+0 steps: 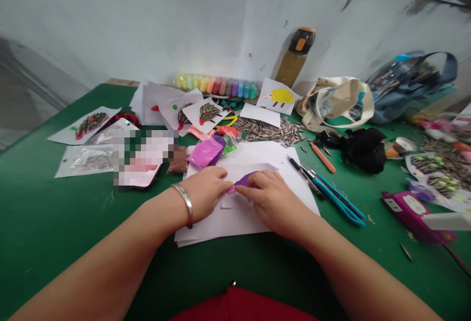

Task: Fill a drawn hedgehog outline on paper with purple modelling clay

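On the stacked white paper (206,224), a flat purple clay shape (243,180) lies between my two hands, with a small pink clay bit (231,190) at its left end. My left hand (206,193), a silver bangle on its wrist, is closed with thumb and finger on the pink bit. From the other side my right hand (274,203) presses its bent fingers onto the pink bit and the edge of the purple shape, partly covering both. Just beyond my left hand sits a bright purple clay packet (206,152).
Sunflower seeds (270,130) are heaped behind the paper. To the right lie a pen (303,176), blue-handled scissors (336,198) and an orange stick (322,156). A phone (142,176) is at left; a bottle (294,58) stands against the wall.
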Action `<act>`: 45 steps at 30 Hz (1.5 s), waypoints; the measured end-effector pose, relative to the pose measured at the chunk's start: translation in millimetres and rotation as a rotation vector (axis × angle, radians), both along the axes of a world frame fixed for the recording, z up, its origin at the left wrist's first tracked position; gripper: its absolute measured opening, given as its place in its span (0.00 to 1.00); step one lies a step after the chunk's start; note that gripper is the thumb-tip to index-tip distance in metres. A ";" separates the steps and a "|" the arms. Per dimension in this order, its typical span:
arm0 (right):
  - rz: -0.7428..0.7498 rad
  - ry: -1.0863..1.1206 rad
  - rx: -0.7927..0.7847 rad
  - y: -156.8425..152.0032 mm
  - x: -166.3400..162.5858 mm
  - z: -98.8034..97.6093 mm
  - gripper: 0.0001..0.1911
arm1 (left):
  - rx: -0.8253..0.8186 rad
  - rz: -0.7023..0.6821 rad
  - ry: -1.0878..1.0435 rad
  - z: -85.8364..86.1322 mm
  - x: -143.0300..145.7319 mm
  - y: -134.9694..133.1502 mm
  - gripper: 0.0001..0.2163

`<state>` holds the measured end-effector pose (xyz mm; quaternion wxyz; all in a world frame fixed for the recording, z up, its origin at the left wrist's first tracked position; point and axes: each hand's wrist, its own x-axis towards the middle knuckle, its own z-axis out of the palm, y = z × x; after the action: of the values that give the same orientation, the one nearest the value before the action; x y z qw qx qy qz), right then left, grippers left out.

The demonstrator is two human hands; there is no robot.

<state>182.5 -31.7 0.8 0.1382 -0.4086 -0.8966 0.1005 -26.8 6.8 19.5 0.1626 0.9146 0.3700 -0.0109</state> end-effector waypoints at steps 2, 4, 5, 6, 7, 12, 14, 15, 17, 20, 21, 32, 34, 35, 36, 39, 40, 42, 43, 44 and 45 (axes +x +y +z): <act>-0.047 0.051 0.010 5.0 8.2 0.4 0.23 | -0.016 -0.006 -0.002 2.7 -0.2 2.4 0.11; -0.117 0.057 0.032 12.2 18.3 1.4 0.22 | -0.035 -0.005 0.013 5.3 0.3 3.6 0.10; -0.169 0.056 0.044 16.3 24.3 2.5 0.20 | -0.044 0.000 0.025 5.9 0.8 3.5 0.09; -0.225 0.057 0.047 20.2 31.0 4.1 0.19 | -0.052 0.008 0.037 5.8 1.3 2.9 0.09; -0.290 0.069 0.046 23.8 38.3 6.1 0.18 | -0.054 0.018 0.048 4.9 1.8 2.1 0.10; -0.588 0.085 0.033 33.6 72.4 15.4 0.15 | -0.006 0.034 0.077 -6.5 3.5 -1.4 0.15; -0.589 0.018 -0.021 36.0 78.3 13.8 0.15 | -0.016 0.030 0.078 -8.9 3.6 -0.9 0.16; -0.587 -0.017 -0.039 37.5 79.3 11.8 0.15 | -0.028 0.026 0.080 -9.0 3.6 -0.1 0.16; -0.606 -0.059 -0.051 40.6 78.3 7.1 0.15 | -0.050 0.017 0.083 -7.6 3.7 1.9 0.18; -0.621 -0.060 -0.072 41.9 73.1 5.4 0.16 | -0.067 -0.003 0.078 -4.2 4.0 5.3 0.20; -0.605 -0.050 -0.082 40.6 70.8 7.2 0.16 | -0.072 -0.008 0.076 -3.2 4.2 6.2 0.19; -0.463 -0.263 -0.283 23.1 51.4 16.6 0.07 | -0.124 -0.015 0.013 -8.3 -1.9 14.5 0.25; -0.426 -0.268 -0.270 23.7 53.5 13.7 0.09 | -0.130 -0.013 0.003 -10.2 -3.1 15.8 0.26; -0.406 -0.261 -0.263 23.6 54.6 12.8 0.09 | -0.132 -0.012 0.001 -10.9 -3.5 16.2 0.26; -0.384 -0.250 -0.258 23.2 55.7 12.1 0.10 | -0.132 -0.011 -0.002 -11.4 -3.8 16.6 0.26; -0.329 -0.226 -0.240 20.6 57.9 11.2 0.10 | -0.128 -0.019 -0.015 -12.1 -4.3 17.3 0.25; -0.321 -0.226 -0.242 19.4 58.4 11.0 0.10 | -0.125 -0.023 -0.020 -12.2 -4.4 17.5 0.25; -0.325 -0.243 -0.250 17.5 58.9 10.6 0.10 | -0.122 -0.028 -0.024 -12.3 -4.5 17.7 0.25; -0.338 -0.262 -0.250 16.9 59.1 10.2 0.10 | -0.124 -0.029 -0.023 -12.3 -4.5 17.8 0.25; -0.355 -0.285 -0.245 16.6 59.2 9.7 0.09 | -0.127 -0.029 -0.023 -12.0 -4.4 17.8 0.25; -0.378 -0.310 -0.230 16.8 59.2 9.3 0.09 | -0.130 -0.031 -0.026 -11.7 -4.3 17.8 0.26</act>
<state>241.7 -14.9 10.1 -0.0319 -0.5924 -0.7975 0.1100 -31.0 24.6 7.9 0.2261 0.9078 0.3522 -0.0257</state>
